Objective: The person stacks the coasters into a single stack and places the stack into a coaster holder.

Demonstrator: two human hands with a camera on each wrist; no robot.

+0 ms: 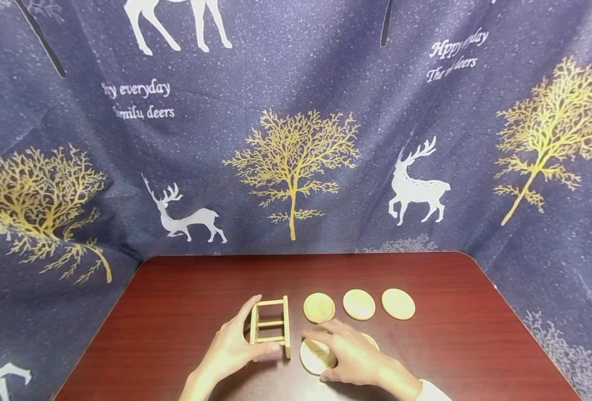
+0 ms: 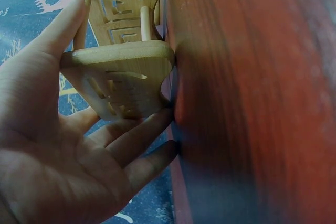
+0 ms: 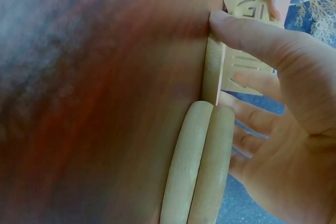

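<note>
A small wooden coaster rack (image 1: 287, 328), two cut-out side panels joined by dowels, stands at the middle of the table. My left hand (image 1: 229, 342) grips it from the left, thumb at one end and fingers at the other. In the left wrist view, the rack's panel (image 2: 118, 72) sits between thumb and fingers. My right hand (image 1: 353, 353) reaches over a round wooden coaster (image 1: 314, 356), thumb at the near rim and fingertips at the far rim. The right wrist view shows this coaster (image 3: 212, 69) edge-on beside the thumb.
Three round coasters lie in a row behind my right hand: left (image 1: 319, 308), middle (image 1: 358, 304) and right (image 1: 398, 304). Another coaster (image 1: 372, 340) is partly hidden under that hand; the right wrist view shows two stacked discs (image 3: 186, 166). A patterned cloth (image 1: 296, 83) hangs behind the reddish table (image 1: 185, 289).
</note>
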